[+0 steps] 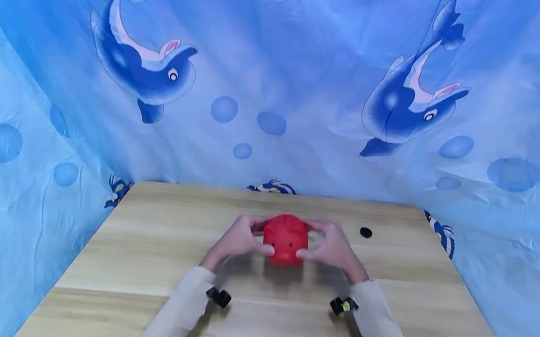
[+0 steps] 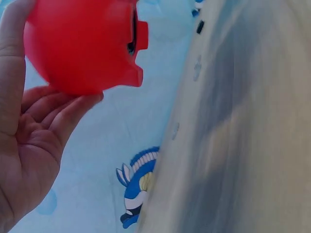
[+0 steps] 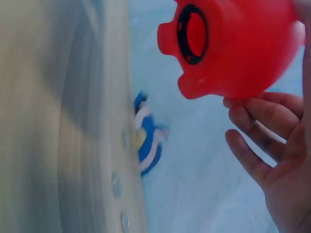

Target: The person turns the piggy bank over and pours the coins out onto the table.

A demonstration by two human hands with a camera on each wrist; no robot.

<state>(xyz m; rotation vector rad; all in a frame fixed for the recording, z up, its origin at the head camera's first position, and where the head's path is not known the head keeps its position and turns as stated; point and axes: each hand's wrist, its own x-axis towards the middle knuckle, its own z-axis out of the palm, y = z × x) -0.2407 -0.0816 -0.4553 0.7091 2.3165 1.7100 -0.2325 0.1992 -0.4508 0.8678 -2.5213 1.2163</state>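
A red piggy bank [image 1: 285,239] is held up off the wooden table between both hands, its snout and eyes facing the head camera. My left hand [image 1: 243,236] grips its left side, thumb on the front and fingers behind. On the other side my right hand [image 1: 333,243] grips it the same way. In the right wrist view, a round opening with a black rim [image 3: 182,36] shows in the piggy bank's underside, between its stubby feet. A round black plug [image 1: 365,232] lies on the table to the right.
Several small shiny coin-like discs [image 3: 116,184] lie on the table [image 1: 146,264], partly hidden behind the right hand in the head view. A blue curtain [image 1: 278,73] printed with dolphins hangs around the table's back and sides.
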